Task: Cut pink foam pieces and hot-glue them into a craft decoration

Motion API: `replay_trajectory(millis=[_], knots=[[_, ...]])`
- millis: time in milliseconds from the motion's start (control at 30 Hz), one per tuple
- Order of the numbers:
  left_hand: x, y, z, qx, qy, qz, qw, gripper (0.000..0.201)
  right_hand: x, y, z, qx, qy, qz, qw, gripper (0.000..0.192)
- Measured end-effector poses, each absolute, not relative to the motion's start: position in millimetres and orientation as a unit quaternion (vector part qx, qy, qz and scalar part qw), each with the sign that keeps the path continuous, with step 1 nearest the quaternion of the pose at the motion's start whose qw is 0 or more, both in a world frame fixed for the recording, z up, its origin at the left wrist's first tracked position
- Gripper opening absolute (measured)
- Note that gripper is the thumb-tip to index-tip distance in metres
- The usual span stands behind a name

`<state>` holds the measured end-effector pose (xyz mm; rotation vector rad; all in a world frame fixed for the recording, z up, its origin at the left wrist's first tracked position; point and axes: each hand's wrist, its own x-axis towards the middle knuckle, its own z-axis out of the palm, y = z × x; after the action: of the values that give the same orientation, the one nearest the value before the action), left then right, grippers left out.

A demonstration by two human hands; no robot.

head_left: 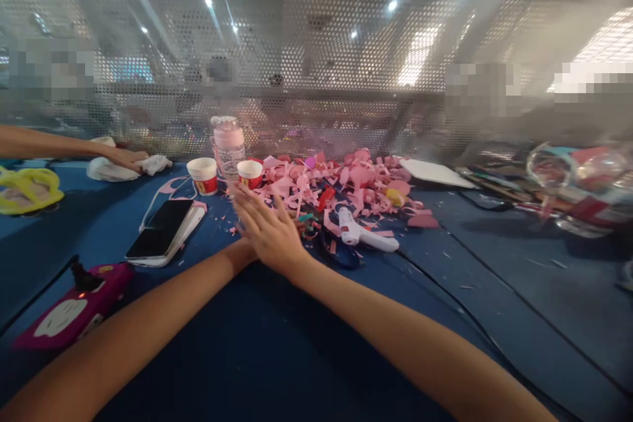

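Observation:
In the middle of the head view, my right hand [271, 232] is stretched out flat with its fingers extended and slightly blurred. It crosses in front of my left hand [244, 252], which is mostly hidden, fingers included. The two hands are against or very near each other, low over the blue tabletop [277, 343]. Nothing shows in my right hand. Just beyond them lies a heap of pink paper scraps [356, 178]. A white glue gun [363, 234] rests to the right of my hands, at the heap's near edge. A red and white paper cup [250, 173] stands behind my fingers.
Stacked paper cups [202, 176], a clear bottle [229, 145] and a black phone [161, 229] are left of centre. A purple power strip [74, 306] lies nearer. Another person's hand [126, 158] touches white plastic at far left. Cables [459, 303] cross the right side.

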<state>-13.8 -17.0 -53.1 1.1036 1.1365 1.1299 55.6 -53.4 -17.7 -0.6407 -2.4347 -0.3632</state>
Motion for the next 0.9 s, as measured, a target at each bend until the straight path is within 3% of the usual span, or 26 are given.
replay_trajectory(millis=[133, 267, 333, 467, 567, 700, 800, 900], knots=[[-14, -20, -52, 0.407, 0.467, 0.491, 0.613, 0.015, 76, -76, -10, -0.260, -0.904, -0.132, 0.312, 0.050], [-12, -16, -43, 0.376, 0.393, 0.495, 0.678, 0.020, 38, -128, -14, -0.065, -0.955, -0.151, 0.248, 0.058], [-13, -16, -38, 0.368, 0.389, 0.504, 0.677, 0.022, 13, -143, -18, -0.035, -0.954, -0.177, 0.240, 0.056], [-20, -20, -34, 0.361, 0.407, 0.520, 0.659, 0.028, -7, -122, -24, -0.056, -0.947, -0.203, 0.244, 0.055], [-22, -24, -36, 0.367, 0.439, 0.531, 0.625, 0.034, 20, -80, -28, -0.154, -0.932, -0.184, 0.270, 0.052], [-20, -31, -44, 0.412, 0.441, 0.578, 0.549, 0.018, 92, -41, -23, -0.308, -0.882, -0.149, 0.323, 0.053], [-16, -41, -47, 0.445, 0.421, 0.587, 0.529, 0.008, 133, -31, -14, -0.382, -0.814, -0.034, 0.437, 0.051], [-10, -51, -48, 0.496, 0.413, 0.564, 0.516, 0.010, 146, -26, -10, -0.372, -0.753, 0.260, 0.476, 0.047]])
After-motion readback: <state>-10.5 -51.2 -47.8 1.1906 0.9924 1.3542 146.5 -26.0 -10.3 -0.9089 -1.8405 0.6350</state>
